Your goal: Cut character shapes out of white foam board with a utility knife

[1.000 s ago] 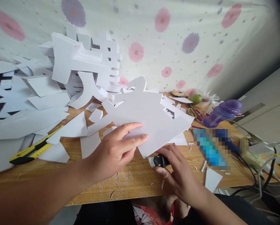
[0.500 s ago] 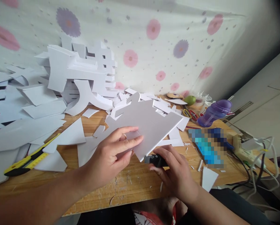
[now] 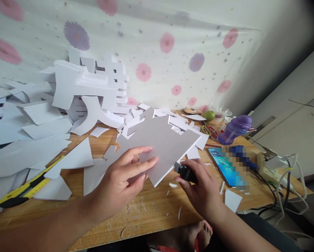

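Observation:
My left hand (image 3: 129,171) is closed on a cut sheet of white foam board (image 3: 166,138), with its index and middle fingers over the face and its thumb at the lower edge. The board is tilted above the table, one notched edge facing away. In my right hand (image 3: 200,183) is a black-handled cutter (image 3: 187,172) with a short flat grey tip. That tip sits just right of the board's lower right edge; whether they touch I cannot tell. Below, thin white shavings (image 3: 179,212) are scattered on the wood.
A white foam board model (image 3: 91,82) stands at the back left among stacked offcuts (image 3: 22,150). A yellow utility knife (image 3: 28,189) lies at left. To the right are a phone (image 3: 222,166), a purple bottle (image 3: 236,129), scissors (image 3: 209,131), a green fruit (image 3: 209,115) and a power strip (image 3: 267,168) with cables.
My right hand has moved the cutter up and right from the board's bottom corner along its edge. A small white scrap now shows below it. My left hand keeps its hold.

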`<state>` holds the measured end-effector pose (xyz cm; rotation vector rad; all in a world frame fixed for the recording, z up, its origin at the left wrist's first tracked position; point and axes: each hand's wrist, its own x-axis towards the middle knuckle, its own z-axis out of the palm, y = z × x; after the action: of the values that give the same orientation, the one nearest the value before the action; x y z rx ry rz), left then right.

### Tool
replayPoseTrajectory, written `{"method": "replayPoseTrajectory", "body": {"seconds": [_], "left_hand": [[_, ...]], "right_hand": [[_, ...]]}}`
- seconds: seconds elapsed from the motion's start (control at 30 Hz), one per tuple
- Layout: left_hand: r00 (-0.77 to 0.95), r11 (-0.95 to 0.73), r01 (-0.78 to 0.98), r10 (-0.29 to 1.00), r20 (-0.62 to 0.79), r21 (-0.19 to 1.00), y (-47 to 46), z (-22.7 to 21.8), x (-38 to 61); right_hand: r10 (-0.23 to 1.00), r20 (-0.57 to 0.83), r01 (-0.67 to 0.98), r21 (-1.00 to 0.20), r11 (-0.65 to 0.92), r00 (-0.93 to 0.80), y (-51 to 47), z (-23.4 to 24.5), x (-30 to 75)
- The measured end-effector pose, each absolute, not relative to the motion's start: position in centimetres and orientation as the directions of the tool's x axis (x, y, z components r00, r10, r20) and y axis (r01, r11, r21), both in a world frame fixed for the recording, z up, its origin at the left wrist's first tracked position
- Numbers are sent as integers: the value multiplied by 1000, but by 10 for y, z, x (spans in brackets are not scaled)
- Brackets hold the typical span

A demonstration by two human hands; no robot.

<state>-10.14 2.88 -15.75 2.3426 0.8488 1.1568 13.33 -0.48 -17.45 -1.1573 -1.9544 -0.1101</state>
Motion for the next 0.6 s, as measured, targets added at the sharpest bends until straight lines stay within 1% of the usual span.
{"method": "replayPoseTrajectory", "body": {"seconds": [0.13, 0.3, 0.6], "left_hand": [[472, -754, 364, 655, 590, 546, 30, -156, -101], [464, -753, 376, 657, 594, 540, 29, -158, -102], [470, -762, 364, 647, 601, 535, 32, -164, -104]], "right_hand": [[699, 661, 744, -314, 590, -275, -6, -177, 131], [706, 671, 743, -351, 571, -226, -5, -177, 133], [706, 676, 748, -354, 562, -210, -5, -173, 135]]}}
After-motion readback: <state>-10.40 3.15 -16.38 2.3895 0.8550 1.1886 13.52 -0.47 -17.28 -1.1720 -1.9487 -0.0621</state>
